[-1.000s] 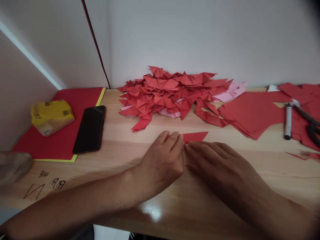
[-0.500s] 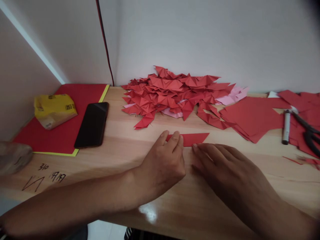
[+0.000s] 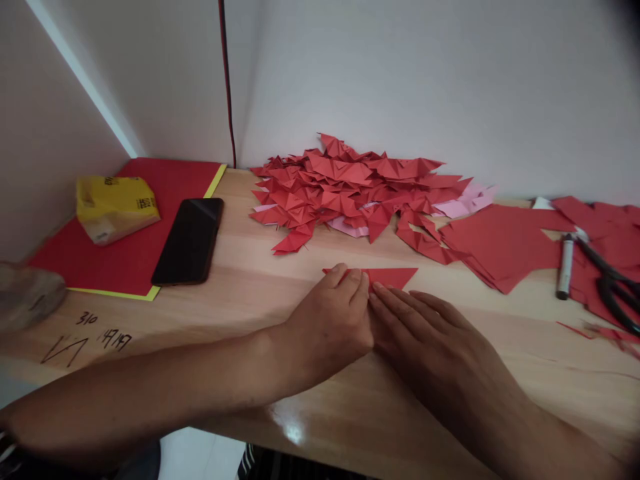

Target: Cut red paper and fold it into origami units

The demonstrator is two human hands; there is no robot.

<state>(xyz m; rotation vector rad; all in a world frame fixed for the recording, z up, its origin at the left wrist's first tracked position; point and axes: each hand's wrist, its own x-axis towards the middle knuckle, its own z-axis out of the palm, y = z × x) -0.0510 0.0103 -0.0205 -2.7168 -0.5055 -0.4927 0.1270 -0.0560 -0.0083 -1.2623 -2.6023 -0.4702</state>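
Note:
A flat folded piece of red paper (image 3: 393, 276) lies on the wooden table (image 3: 250, 293) just ahead of both hands. My left hand (image 3: 333, 320) has its fingers curled together, fingertips pressing the paper's left part. Beside it, my right hand (image 3: 430, 327) lies flat with fingers stretched out, the tips resting on the paper's near edge. The two hands touch each other. Most of the paper is hidden under them.
A heap of folded red and pink paper pieces (image 3: 357, 190) sits by the wall. Red sheets (image 3: 500, 243), a marker (image 3: 565, 267) and scissors (image 3: 613, 283) lie at right. At left are a black phone (image 3: 189, 241), a yellow packet (image 3: 116, 207) and a red board (image 3: 100, 257).
My right hand slid left along the paper and now meets the left hand again. The view shifted slightly rightward and down.

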